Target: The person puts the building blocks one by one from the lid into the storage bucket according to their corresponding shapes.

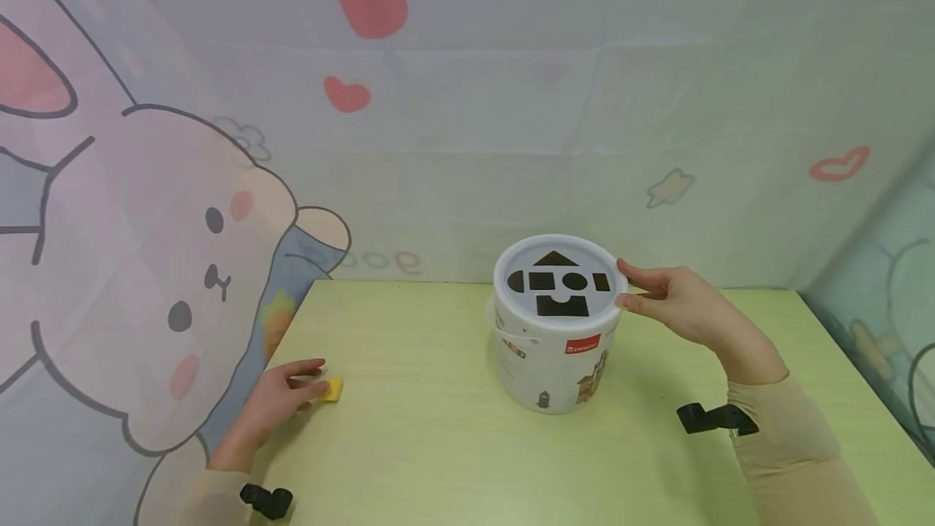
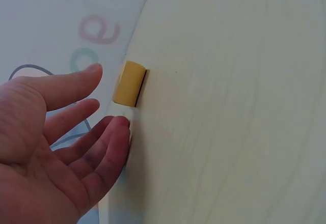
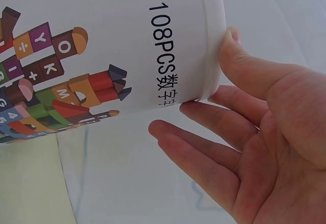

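Observation:
A white lidded bucket (image 1: 555, 372) stands upright on the table. Its lid (image 1: 558, 254) has several dark shaped openings. At the right side of the lid's rim, my right hand (image 1: 675, 299) touches with thumb and fingertips; the right wrist view shows the thumb (image 3: 239, 53) against the rim and other fingers loosely extended. Over the table's left side is my left hand (image 1: 281, 396), fingers relaxed. Just beyond its fingertips lies a small yellow block (image 2: 130, 84) with a rounded side; the left wrist view shows a gap between them.
The pale green table (image 1: 416, 445) ends on the left close to the yellow block. A patterned cloth backdrop (image 1: 475, 144) rises behind its far edge. The bucket's handle (image 1: 514, 337) hangs at its front left. A dark cable (image 1: 915, 388) shows at the far right.

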A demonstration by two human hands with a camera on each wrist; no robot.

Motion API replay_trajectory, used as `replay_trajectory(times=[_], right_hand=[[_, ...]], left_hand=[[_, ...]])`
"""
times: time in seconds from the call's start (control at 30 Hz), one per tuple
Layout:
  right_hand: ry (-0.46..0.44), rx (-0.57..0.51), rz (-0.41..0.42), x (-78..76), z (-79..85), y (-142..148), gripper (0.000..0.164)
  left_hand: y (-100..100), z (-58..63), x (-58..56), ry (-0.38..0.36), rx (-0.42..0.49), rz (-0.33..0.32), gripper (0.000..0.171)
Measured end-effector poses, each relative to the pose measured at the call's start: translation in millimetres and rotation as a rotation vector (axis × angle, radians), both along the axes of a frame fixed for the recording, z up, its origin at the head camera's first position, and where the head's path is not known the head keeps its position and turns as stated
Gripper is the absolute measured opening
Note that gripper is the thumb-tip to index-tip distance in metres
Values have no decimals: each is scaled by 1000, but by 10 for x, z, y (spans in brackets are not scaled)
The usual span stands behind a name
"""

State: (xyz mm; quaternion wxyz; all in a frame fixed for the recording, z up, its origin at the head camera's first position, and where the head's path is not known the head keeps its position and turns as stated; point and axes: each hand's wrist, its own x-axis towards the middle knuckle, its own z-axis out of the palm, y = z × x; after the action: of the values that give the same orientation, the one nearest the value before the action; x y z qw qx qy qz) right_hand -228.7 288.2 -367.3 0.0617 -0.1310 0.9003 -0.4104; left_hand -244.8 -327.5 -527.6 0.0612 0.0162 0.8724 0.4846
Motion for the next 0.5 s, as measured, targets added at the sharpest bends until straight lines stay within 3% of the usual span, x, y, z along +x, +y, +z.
replay_trajectory(times=[0.5], right_hand=[[9, -15, 12, -10, -29, 21, 76]], left_hand=[[-26, -69, -8, -10, -54, -6, 58]])
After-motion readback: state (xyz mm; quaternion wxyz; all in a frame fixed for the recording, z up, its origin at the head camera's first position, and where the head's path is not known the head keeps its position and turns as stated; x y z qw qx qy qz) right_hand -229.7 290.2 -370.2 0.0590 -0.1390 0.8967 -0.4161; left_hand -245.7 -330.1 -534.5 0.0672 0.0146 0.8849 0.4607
